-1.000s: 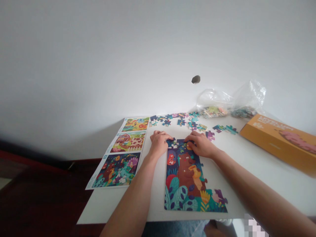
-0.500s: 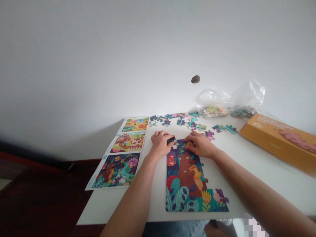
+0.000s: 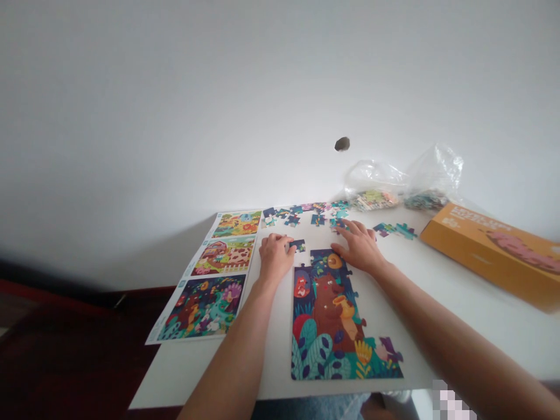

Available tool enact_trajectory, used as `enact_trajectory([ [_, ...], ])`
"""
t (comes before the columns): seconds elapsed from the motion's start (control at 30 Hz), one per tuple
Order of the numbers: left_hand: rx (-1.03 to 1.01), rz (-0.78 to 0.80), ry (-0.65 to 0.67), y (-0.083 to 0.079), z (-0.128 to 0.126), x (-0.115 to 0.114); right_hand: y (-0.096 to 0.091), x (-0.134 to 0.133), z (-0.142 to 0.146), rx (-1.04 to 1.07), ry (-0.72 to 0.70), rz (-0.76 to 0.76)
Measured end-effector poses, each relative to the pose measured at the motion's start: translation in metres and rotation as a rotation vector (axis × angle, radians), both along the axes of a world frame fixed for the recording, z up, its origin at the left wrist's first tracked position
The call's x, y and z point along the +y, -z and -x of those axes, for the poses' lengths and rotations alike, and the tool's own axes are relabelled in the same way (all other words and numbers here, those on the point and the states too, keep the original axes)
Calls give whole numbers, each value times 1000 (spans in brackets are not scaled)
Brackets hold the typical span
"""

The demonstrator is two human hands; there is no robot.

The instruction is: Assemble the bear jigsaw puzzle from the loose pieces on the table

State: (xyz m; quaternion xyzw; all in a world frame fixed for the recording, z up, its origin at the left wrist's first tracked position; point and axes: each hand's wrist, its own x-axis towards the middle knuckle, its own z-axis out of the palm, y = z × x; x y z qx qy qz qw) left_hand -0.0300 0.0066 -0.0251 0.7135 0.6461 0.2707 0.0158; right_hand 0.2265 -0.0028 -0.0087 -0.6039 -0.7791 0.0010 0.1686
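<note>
Resting open by the jigsaw puzzle (image 3: pixel 326 326), left hand (image 3: pixel 275 256) touching a loose piece (image 3: pixel 298 245), right hand (image 3: pixel 357 248) empty.

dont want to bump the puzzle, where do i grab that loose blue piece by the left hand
Probably pinch the dark blue puzzle piece from above by its top and bottom edges, coming from the right, since the left hand sits at its left side. It lies flat on the white table, so lift one edge first.

place: home room | signs: white table (image 3: pixel 459 274), white wall (image 3: pixel 280 105), jigsaw puzzle box (image 3: pixel 494 251)
</note>
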Motion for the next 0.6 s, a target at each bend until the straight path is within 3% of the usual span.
enact_trajectory([
  [0.13,-43,-52,68,3,2,2,2,2,0,-7,-3,67],
  [0.43,-231,-86,290,-3,-6,1,1,1,2,83,-6,37],
  [0.6,-151,-107,191,-4,-2,1,-8,-9,9,105,-356,38],
])
